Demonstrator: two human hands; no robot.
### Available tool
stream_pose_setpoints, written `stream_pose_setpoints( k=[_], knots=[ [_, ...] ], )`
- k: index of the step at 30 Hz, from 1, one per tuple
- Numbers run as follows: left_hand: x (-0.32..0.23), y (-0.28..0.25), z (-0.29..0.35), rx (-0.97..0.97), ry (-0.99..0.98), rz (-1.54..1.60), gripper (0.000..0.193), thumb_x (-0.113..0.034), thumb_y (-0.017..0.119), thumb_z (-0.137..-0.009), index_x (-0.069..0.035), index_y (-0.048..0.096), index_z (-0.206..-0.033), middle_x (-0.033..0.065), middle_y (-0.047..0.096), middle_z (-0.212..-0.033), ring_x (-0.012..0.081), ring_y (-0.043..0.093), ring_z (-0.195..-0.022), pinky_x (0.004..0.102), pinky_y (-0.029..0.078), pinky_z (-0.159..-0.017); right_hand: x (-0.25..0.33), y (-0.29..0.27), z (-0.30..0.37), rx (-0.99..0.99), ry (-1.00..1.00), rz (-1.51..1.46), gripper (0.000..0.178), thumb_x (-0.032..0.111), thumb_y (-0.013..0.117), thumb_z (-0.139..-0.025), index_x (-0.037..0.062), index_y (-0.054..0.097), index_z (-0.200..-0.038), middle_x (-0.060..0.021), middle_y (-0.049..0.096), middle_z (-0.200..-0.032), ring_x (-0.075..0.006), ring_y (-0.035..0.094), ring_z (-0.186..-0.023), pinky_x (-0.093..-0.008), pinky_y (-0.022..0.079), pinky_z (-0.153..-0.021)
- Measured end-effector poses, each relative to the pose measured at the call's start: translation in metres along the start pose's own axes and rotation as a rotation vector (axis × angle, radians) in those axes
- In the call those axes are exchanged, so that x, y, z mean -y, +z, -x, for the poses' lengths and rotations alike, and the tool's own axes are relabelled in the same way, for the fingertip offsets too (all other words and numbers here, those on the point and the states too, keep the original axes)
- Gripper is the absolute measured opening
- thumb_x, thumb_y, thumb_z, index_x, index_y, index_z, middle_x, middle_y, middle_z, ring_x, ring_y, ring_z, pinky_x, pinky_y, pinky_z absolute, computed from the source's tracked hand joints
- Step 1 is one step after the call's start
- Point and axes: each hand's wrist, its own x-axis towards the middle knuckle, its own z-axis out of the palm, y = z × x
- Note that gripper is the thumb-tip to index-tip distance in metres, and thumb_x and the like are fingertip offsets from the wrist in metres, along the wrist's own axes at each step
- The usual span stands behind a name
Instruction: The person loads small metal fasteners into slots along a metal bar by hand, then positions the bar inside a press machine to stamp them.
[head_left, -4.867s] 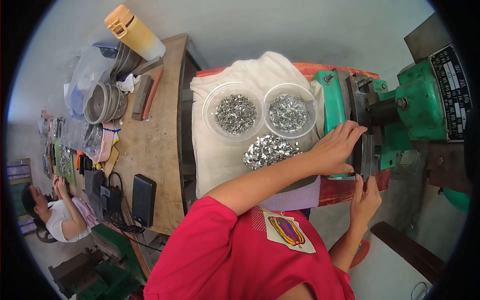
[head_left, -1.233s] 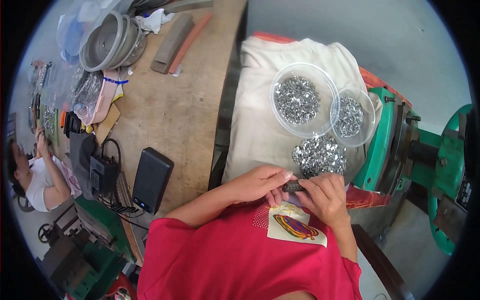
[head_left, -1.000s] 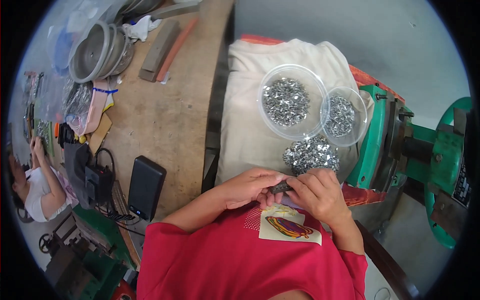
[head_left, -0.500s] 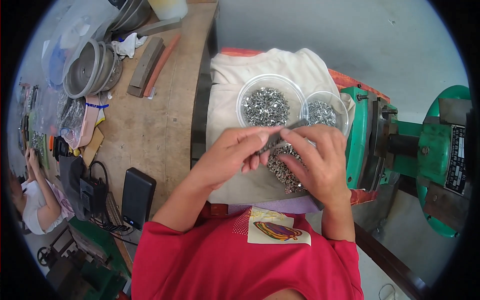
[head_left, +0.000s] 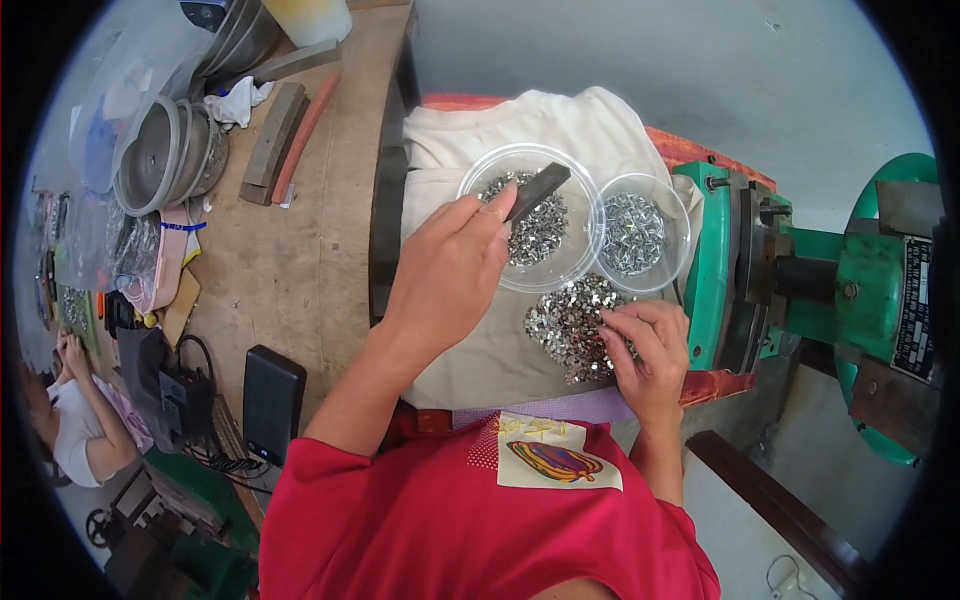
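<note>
My left hand (head_left: pixel 450 265) grips a dark grey flat bar (head_left: pixel 542 190), its far end slanting over a round clear tub (head_left: pixel 568 277). Inside that tub lie many small shiny metal pieces (head_left: pixel 540 235). To its right, a smaller clear tub (head_left: pixel 684 240) holds thin silvery metal parts (head_left: pixel 632 235) that look like rivets or pins. My right hand (head_left: pixel 650 350) is at the right side of a loose heap of small shiny metal pieces (head_left: pixel 570 340), thumb and fingertips curled close together. Whatever sits between those fingertips is too small to make out.
A cream cloth (head_left: pixel 440 180) lies under the tubs. Right of it stands a green machine (head_left: pixel 715 270) with a handwheel (head_left: pixel 868 400). The wooden bench (head_left: pixel 320 230) at left carries bowls (head_left: pixel 150 160), bars (head_left: pixel 272 145) and a black power bank (head_left: pixel 273 400). Another person (head_left: pixel 85 420) sits far left.
My left hand has swung the bar up and away over the larger tub. My right hand has left the bar and come down to the heap.
</note>
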Motion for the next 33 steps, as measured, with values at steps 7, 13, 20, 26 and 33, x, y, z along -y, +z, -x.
stream_pose_setpoints(
  k=[7,13,20,26,33],
  knots=[
    [0.002,-0.020,0.025,0.406,-0.645,0.989,0.040,-0.019,0.048,-0.103,0.003,0.058,-0.135,-0.0002,0.061,-0.080,0.0064,0.047,-0.065,0.0217,0.038,-0.060,0.006,0.004,0.006,-0.107,-0.047,-0.094,0.034,0.006,0.084,-0.066,0.0101,0.075,-0.099,-0.0033,0.066,-0.093,-0.0243,0.061,-0.087,-0.0376,0.046,-0.081],
    [0.005,-0.016,0.071,0.745,-0.957,1.185,0.040,-0.022,0.049,-0.102,0.002,0.062,-0.131,-0.0013,0.062,-0.078,0.0030,0.047,-0.063,0.0183,0.036,-0.056,0.027,0.007,0.012,-0.010,-0.147,-0.042,0.044,0.014,0.085,-0.067,0.0117,0.072,-0.108,-0.0027,0.065,-0.100,-0.0250,0.060,-0.092,-0.0385,0.046,-0.084],
    [-0.006,0.015,0.121,0.880,-0.837,0.912,0.033,-0.022,0.047,-0.101,0.003,0.067,-0.112,0.0076,0.066,-0.075,0.0130,0.058,-0.061,0.0269,0.046,-0.058,0.019,0.020,0.068,0.298,-0.170,-0.129,0.036,0.014,0.083,-0.067,0.0098,0.072,-0.101,-0.0016,0.064,-0.092,-0.0223,0.061,-0.086,-0.0388,0.045,-0.082],
    [-0.029,-0.050,0.110,0.454,-0.498,0.155,0.016,-0.015,0.058,-0.093,-0.001,0.065,-0.097,0.0220,0.067,-0.087,0.0401,0.066,-0.081,0.0473,0.052,-0.067,0.018,0.019,0.078,0.345,-0.096,-0.077,0.032,0.011,0.083,-0.067,0.0094,0.071,-0.097,-0.0018,0.063,-0.089,-0.0235,0.060,-0.084,-0.0385,0.044,-0.080],
    [0.012,-0.101,0.110,-0.125,-0.557,-0.416,0.006,-0.006,0.063,-0.090,-0.005,0.063,-0.096,0.0151,0.064,-0.088,0.0376,0.064,-0.075,0.0444,0.050,-0.065,0.019,0.016,0.068,0.411,-0.033,-0.106,0.031,0.013,0.083,-0.067,0.0090,0.071,-0.095,-0.0053,0.063,-0.090,-0.0274,0.060,-0.087,-0.0400,0.043,-0.082]
  ],
)
